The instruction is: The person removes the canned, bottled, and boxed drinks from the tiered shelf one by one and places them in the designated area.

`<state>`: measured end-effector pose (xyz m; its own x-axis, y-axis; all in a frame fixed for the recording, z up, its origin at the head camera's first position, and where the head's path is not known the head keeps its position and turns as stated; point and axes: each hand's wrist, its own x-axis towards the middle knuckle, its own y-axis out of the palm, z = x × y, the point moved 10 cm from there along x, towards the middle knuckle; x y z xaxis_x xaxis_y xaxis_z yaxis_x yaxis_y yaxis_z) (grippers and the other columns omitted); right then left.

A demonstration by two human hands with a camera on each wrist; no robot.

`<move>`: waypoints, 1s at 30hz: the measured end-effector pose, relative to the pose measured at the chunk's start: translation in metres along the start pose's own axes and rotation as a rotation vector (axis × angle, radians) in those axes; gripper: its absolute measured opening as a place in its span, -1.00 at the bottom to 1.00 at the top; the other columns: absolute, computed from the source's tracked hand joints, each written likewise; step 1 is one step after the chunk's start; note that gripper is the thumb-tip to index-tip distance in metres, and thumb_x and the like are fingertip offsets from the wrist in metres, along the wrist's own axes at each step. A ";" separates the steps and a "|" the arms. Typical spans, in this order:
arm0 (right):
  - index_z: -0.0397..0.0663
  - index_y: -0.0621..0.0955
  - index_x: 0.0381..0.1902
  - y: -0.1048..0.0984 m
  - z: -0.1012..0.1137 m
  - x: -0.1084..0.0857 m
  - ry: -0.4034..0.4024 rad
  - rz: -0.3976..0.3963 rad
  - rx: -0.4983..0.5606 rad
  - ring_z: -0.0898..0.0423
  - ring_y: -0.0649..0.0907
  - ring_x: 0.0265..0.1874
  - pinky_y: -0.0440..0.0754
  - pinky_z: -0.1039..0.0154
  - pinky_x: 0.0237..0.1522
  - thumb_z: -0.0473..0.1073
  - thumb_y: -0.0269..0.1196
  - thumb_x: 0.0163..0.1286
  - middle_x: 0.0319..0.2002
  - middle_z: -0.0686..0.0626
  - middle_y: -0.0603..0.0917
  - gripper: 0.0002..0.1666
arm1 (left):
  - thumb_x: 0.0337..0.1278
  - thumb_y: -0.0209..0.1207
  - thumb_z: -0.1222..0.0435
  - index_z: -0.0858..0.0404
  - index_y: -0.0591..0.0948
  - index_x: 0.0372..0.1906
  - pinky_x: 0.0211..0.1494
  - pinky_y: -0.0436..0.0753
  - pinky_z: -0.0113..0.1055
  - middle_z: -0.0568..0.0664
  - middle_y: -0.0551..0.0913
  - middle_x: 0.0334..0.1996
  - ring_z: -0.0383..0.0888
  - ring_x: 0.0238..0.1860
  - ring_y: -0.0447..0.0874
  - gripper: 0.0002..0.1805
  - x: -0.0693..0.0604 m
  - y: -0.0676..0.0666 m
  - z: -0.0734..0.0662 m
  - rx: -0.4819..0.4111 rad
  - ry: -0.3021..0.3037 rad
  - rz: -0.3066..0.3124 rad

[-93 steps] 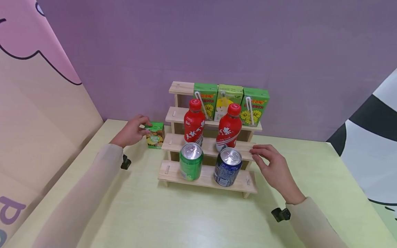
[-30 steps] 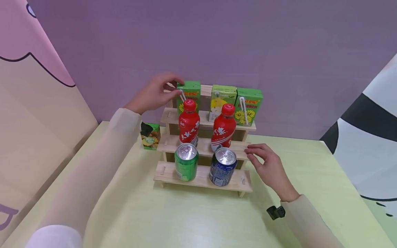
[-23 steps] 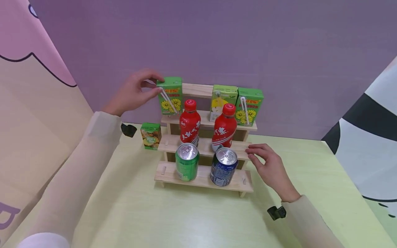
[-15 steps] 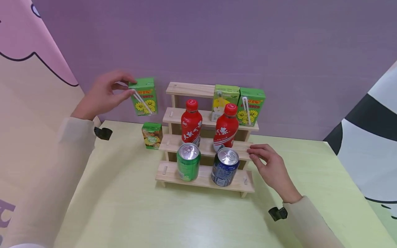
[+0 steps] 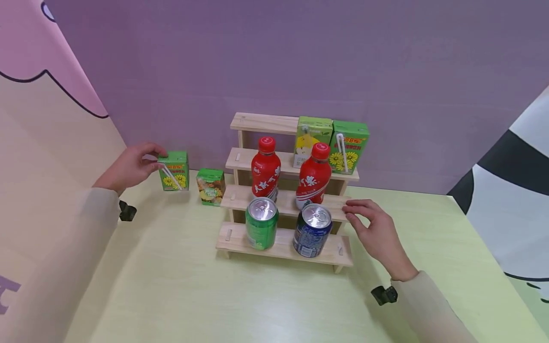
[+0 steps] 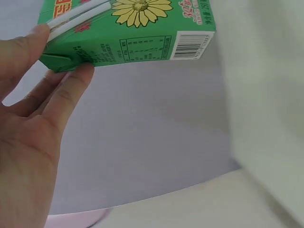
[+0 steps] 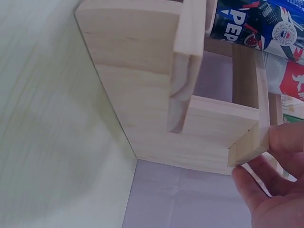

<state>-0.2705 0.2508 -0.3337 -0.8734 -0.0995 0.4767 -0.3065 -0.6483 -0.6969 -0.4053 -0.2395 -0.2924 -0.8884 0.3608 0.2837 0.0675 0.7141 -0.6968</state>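
My left hand (image 5: 134, 166) pinches a green drink carton (image 5: 175, 172) with yellow flowers and a white straw, left of the rack. In the left wrist view, thumb and fingers grip one end of this carton (image 6: 128, 42). Whether its base touches the table cannot be told. My right hand (image 5: 377, 233) pinches the right end of a board of the wooden tiered rack (image 5: 283, 247), second from the bottom; the right wrist view shows thumb and fingers on either side of the board end (image 7: 251, 142).
A smaller green carton (image 5: 210, 187) stands between the held carton and the rack. On the rack are a pear drink carton (image 5: 306, 143), a flower carton (image 5: 349, 147), two red bottles (image 5: 266, 166), a green can (image 5: 261, 224) and a blue can (image 5: 313, 231). A purple wall (image 5: 274, 57) rises behind.
My left hand has left the small carton, lifted the flower carton off the rack's upper left and moved it left and down beside the small one. My right hand stays on the rack.
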 end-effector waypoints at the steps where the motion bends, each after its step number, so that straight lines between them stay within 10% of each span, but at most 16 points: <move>1: -0.24 0.68 -0.11 0.000 0.001 0.000 -0.006 -0.006 -0.004 -0.12 0.51 0.07 0.46 -0.13 0.06 -0.43 0.25 0.24 -0.02 -0.12 0.59 -0.75 | 0.13 0.13 0.59 0.44 0.52 -0.10 -0.06 0.57 -0.45 0.15 0.47 -0.05 0.13 0.02 0.50 -0.78 0.000 0.005 0.006 -0.005 -0.003 0.005; 11: -0.16 0.70 -0.12 0.003 0.005 0.003 -0.034 0.005 0.002 -0.02 0.53 0.11 0.41 -0.05 0.14 -0.44 0.27 0.22 0.02 -0.06 0.63 -0.73 | 0.19 0.14 0.51 0.34 0.49 -0.09 0.02 0.53 -0.14 0.09 0.49 -0.05 0.10 0.10 0.48 -0.80 0.000 0.038 0.042 0.001 -0.008 0.063; 30: -0.15 0.70 -0.14 0.003 0.008 0.004 -0.031 0.058 0.027 -0.08 0.53 0.11 0.41 -0.11 0.12 -0.51 0.25 0.19 0.00 -0.09 0.63 -0.69 | 0.14 0.12 0.60 0.35 0.51 0.09 0.12 0.45 0.04 0.15 0.45 0.09 0.19 0.12 0.47 -0.61 0.001 0.052 0.039 0.037 0.030 0.081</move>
<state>-0.2720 0.2422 -0.3291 -0.8774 -0.1606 0.4520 -0.2446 -0.6608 -0.7096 -0.4203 -0.2251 -0.3540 -0.8668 0.4345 0.2447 0.1211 0.6594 -0.7420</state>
